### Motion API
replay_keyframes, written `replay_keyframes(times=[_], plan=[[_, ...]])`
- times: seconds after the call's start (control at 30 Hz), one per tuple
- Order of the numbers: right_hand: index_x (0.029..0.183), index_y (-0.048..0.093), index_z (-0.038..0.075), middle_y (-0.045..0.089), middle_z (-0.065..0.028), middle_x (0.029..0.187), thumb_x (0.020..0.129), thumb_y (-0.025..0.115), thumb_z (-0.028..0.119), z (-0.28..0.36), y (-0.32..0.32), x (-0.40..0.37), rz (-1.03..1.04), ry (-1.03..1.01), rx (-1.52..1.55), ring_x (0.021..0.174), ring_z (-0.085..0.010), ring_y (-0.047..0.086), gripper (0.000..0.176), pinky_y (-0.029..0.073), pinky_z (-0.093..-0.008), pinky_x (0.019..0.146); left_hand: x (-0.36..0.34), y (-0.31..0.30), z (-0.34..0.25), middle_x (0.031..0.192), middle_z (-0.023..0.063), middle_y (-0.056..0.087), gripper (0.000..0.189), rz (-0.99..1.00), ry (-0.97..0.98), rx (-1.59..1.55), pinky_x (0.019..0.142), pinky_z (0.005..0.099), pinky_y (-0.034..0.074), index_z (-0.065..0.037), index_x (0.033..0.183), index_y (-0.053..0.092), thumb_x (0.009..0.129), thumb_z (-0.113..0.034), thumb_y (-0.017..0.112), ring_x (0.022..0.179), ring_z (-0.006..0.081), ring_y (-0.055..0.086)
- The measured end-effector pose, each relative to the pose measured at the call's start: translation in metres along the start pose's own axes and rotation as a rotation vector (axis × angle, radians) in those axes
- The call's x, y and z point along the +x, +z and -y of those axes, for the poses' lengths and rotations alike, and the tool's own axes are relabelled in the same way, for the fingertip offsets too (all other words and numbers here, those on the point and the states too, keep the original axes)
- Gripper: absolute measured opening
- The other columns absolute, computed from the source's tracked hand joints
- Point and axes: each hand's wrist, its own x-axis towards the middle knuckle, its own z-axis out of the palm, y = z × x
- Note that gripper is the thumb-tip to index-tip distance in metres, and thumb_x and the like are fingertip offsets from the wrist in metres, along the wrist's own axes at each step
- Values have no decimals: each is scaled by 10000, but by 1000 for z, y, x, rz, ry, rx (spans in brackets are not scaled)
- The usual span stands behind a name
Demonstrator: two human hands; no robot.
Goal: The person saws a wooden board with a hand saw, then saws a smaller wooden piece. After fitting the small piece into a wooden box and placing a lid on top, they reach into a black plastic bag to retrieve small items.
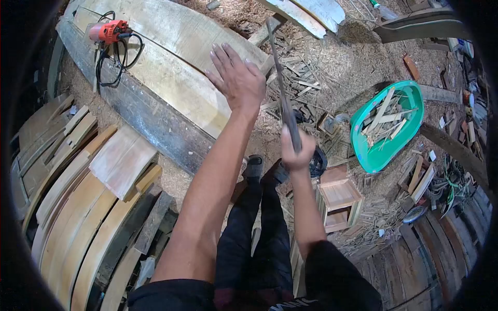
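My left hand (236, 79) lies with its fingers stretched out over the near end of a pale wooden board (179, 85), which rests on a larger weathered plank (171, 135). In my right hand (299, 149) is a long, narrow, dark blade-like tool (282, 85), its fingers wrapped round the lower end. The tool points up and away from me, tilted slightly left, seen nearly edge-on. Its exact kind I cannot tell. At the far left of the board sits a red power tool (110, 32) with a coiled black cord (120, 65).
A green tub (371, 163) of wood scraps (386, 116) stands on the shaving-covered floor at right. Near my feet is a small wooden box (340, 193). Curved planks (78, 228) are stacked at lower left, and curved timbers (420, 26) stand at upper right.
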Motion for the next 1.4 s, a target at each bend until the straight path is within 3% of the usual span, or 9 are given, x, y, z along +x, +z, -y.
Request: replay_keyframes(times=[0.17,0.3,0.37,0.43,0.53,0.77,0.97,1.07,1.4], plan=[[630,570,21,535,-114,541,824,680,88,-2,0,-45,-111,-69,24,466,-200,565,233,436,-334,479,1,6,5,1607,245,198,687,-46,34,20,1200,585,41,55,1525,245,947,-271,424,1512,370,141],[599,512,45,506,-92,512,822,680,88,-8,5,-15,-21,-42,-36,446,-194,547,283,415,-352,464,-2,4,5,1609,250,195,699,-34,20,8,1202,588,26,69,1518,249,935,-273,431,1519,362,120],[612,523,44,506,-93,508,833,686,111,12,17,33,-11,153,40,444,-188,545,283,405,-353,457,-2,4,6,1609,252,196,704,-40,20,5,1203,589,19,75,1514,252,929,-272,435,1522,358,111],[616,535,29,511,-99,510,833,685,105,3,12,24,-29,-56,7,445,-189,547,275,412,-349,463,-2,6,5,1610,248,197,702,-51,21,1,1204,588,19,76,1513,254,930,-271,434,1522,357,112],[617,549,21,513,-105,511,834,685,97,-1,-6,-35,-114,-102,53,442,-194,548,267,418,-345,464,-1,4,3,1611,247,188,687,-32,12,7,1200,587,38,63,1521,246,952,-278,423,1513,376,127],[611,519,40,475,-107,509,845,679,88,1,14,28,-5,-3,-27,428,-187,514,287,403,-337,455,-2,4,4,1614,241,187,678,-47,13,15,1199,590,49,64,1519,249,953,-271,414,1514,370,131],[603,498,35,445,-60,509,849,673,61,-12,-7,-25,-86,-172,43,426,-148,440,302,370,-318,446,-7,4,6,1613,241,190,675,-39,14,6,1199,591,51,65,1517,256,949,-266,414,1512,374,136],[617,507,41,434,-34,502,873,691,115,23,15,42,-45,33,72,433,-111,402,324,344,-324,435,-3,2,4,1610,248,191,668,-55,23,-15,1198,594,45,66,1511,270,948,-263,412,1510,380,137],[622,515,29,454,-61,515,852,649,90,3,15,3,-55,-36,20,431,-150,445,273,382,-315,457,-6,1,-1,1600,264,206,662,-40,35,-9,1195,602,31,67,1503,290,944,-267,410,1509,385,138]])
